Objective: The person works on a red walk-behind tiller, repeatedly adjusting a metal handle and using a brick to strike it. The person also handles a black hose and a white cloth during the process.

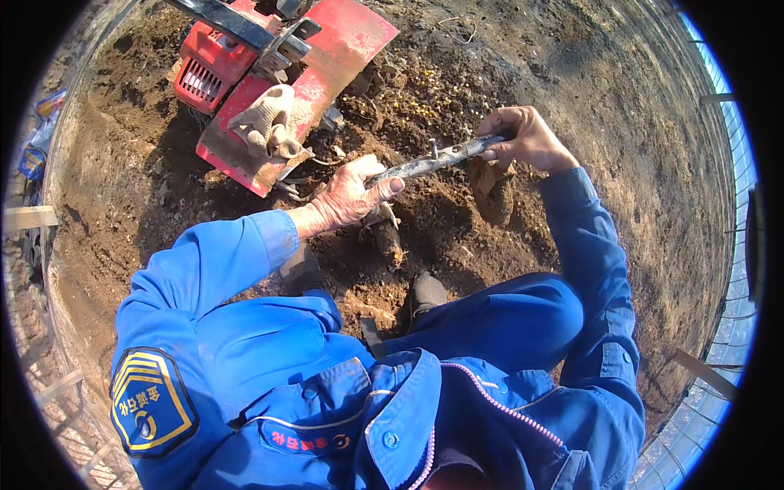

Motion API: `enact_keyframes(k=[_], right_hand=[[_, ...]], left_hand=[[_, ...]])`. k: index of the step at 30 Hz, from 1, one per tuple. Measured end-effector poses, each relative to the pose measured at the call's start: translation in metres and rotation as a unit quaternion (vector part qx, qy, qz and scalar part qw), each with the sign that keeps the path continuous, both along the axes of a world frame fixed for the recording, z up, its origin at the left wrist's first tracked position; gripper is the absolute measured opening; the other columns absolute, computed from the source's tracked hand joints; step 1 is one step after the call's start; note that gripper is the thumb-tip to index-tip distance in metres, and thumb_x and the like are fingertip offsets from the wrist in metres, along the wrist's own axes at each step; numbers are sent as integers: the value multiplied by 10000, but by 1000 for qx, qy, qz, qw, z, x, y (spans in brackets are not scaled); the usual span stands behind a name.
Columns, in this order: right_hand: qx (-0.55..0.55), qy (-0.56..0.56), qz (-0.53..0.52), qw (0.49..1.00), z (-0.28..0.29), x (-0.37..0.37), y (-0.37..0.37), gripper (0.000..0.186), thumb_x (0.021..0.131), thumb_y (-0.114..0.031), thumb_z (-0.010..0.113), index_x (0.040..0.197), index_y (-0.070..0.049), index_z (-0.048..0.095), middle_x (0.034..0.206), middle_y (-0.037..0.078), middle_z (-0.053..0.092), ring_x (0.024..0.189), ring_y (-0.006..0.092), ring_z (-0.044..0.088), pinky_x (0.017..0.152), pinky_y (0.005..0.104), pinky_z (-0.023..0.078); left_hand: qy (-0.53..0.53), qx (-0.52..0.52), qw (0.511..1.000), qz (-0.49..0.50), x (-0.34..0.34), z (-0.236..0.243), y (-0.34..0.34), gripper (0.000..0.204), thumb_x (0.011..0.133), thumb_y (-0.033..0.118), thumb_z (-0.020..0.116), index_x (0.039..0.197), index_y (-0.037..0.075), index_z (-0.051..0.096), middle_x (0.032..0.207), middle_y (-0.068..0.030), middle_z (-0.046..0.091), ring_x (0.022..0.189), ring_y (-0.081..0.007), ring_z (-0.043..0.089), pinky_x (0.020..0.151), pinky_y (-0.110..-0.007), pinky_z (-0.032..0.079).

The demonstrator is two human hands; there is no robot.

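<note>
Perhaps the pin (pixel 434 149), if loose, could drop should the rod (pixel 429 164) tip; above the soil (pixel 445 220), the left hand (pixel 351 194) clasps one rod end, the right hand (pixel 529 140) pinches the other.

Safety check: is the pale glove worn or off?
Off: the glove lies on the red guard; left hand and right hand are bare.
</note>
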State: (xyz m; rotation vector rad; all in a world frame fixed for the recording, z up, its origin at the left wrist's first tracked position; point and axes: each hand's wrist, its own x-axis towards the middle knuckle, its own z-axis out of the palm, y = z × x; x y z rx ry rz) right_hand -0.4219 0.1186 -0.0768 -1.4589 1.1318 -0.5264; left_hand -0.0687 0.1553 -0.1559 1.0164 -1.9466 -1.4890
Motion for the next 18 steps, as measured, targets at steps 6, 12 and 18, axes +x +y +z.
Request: enact_keyframes(k=[6,12,18], right_hand=[[-28,-55,-100,993,-81,8,-16,437,861,-242,866,1215,-57,689,910,-8,716,698,63,637,568,224,526],[6,-47,-153,987,-129,5,-6,337,1096,-413,511,1117,-88,600,936,-20,604,845,98,548,778,292,484],[-165,58,-131,976,-107,33,-20,425,1104,-478,435,1038,-71,538,767,18,532,720,135,504,659,327,441]], left_hand=[[5,194,980,52,21,-43,-15,589,950,598,678,1074,31,581,908,-5,573,843,-101,678,715,-254,554],[14,133,989,65,32,-60,-3,627,958,614,648,1116,20,527,953,-33,561,876,-112,642,789,-282,541],[69,105,984,125,36,-8,22,560,990,570,628,1008,24,505,836,-41,555,712,-108,638,674,-268,534]])
